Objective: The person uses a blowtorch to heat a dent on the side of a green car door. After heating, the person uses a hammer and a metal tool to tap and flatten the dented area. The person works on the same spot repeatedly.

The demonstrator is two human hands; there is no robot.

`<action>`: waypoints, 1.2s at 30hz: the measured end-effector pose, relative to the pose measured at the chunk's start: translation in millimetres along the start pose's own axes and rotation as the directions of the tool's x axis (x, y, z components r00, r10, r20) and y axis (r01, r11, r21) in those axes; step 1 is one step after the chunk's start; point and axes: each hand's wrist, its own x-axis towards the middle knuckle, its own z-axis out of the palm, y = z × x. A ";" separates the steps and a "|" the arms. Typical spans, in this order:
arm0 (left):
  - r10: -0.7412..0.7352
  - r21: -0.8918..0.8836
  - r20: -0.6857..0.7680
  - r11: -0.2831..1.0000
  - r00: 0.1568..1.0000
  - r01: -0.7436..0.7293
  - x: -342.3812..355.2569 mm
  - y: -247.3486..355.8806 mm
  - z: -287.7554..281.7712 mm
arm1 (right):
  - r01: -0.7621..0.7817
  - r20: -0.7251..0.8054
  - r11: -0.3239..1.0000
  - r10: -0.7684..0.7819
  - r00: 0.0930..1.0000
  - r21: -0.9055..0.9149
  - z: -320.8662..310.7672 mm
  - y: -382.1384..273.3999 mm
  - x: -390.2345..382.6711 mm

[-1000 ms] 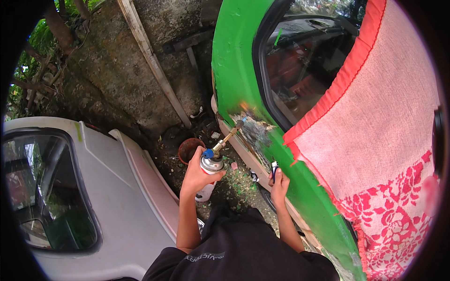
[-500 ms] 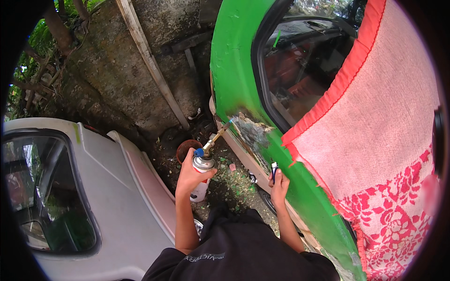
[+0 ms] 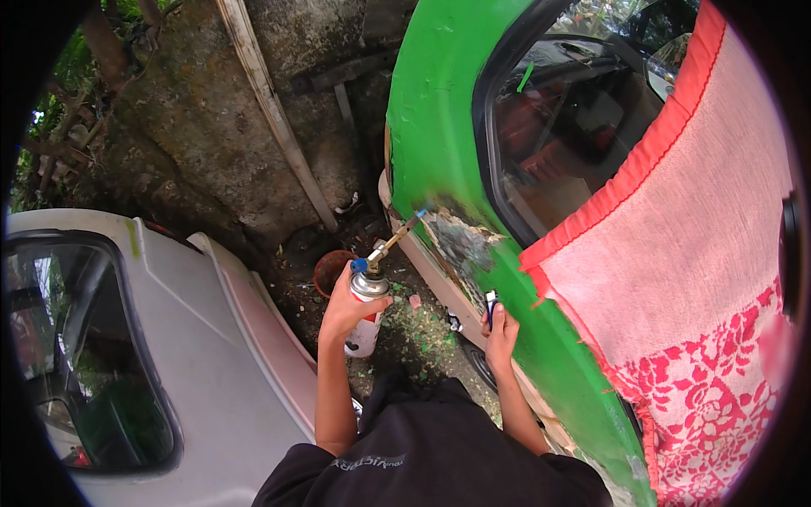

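Note:
My left hand (image 3: 345,306) is wrapped round the white and red gas canister (image 3: 362,336) of a blowtorch. Its brass nozzle (image 3: 395,240) slants up and right, with a bluish glow at its tip, close to a bare, scorched patch (image 3: 463,240) on the green car body (image 3: 429,127). Around this patch the paint edge is ragged and browned. My right hand (image 3: 502,331) grips a small dark blue tool (image 3: 492,309) with a pale tip, held beside the green panel below the patch; its exact kind is too small to tell.
A pink and red patterned towel (image 3: 650,253) drapes over the green car beside its window (image 3: 574,127). On the left stands a grey car (image 3: 228,338). Between them, green paint flakes (image 3: 422,334) litter the ground near a reddish-brown pot (image 3: 331,272). A wooden plank (image 3: 274,118) leans at the back.
The view has shifted slightly, so the green car and towel sit a little further right. Both hands keep their hold, and the torch tip stays by the scorched patch.

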 end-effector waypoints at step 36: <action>-0.144 -0.104 0.019 0.984 0.989 0.145 9.3 -25.1 -21.9 | -0.001 -0.046 0.999 -0.001 0.999 -0.043 18.1 3.7 2.4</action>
